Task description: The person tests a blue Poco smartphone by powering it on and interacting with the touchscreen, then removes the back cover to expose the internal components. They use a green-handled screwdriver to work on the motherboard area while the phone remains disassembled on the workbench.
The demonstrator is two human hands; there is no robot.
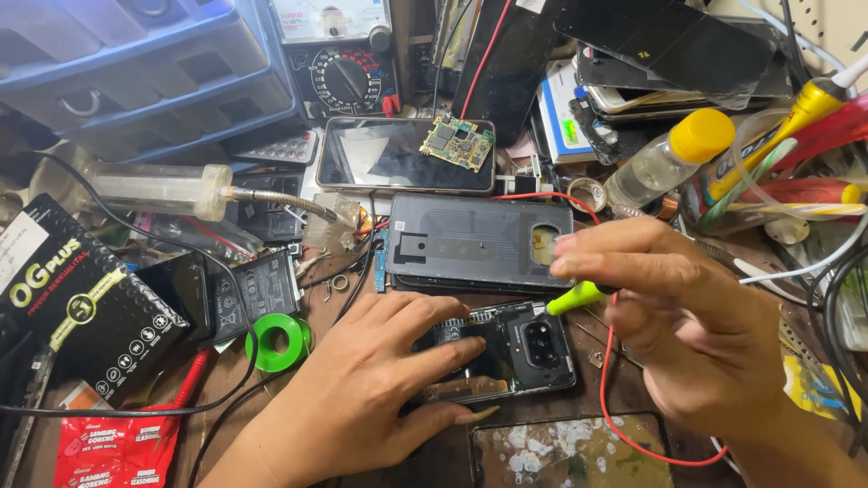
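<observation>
My left hand point(366, 380) lies flat on an opened black phone point(533, 352), fingers spread, pinning it to the bench. My right hand point(674, 307) pinches a small tool with a yellow-green handle point(576, 297), its tip pointing at the phone's camera block. A red wire point(613, 380) loops under my right hand. Just behind the phone lies a grey phone back cover point(470, 239) with a camera cut-out.
Further back lies another phone point(389, 155) with a small circuit board point(457, 142) on it. A multimeter point(344, 63), blue drawers point(136, 63), a syringe point(163, 188), a green tape roll point(276, 341), a black box point(81, 298), a yellow-capped bottle point(669, 158) and a cracked screen point(570, 452) crowd the bench.
</observation>
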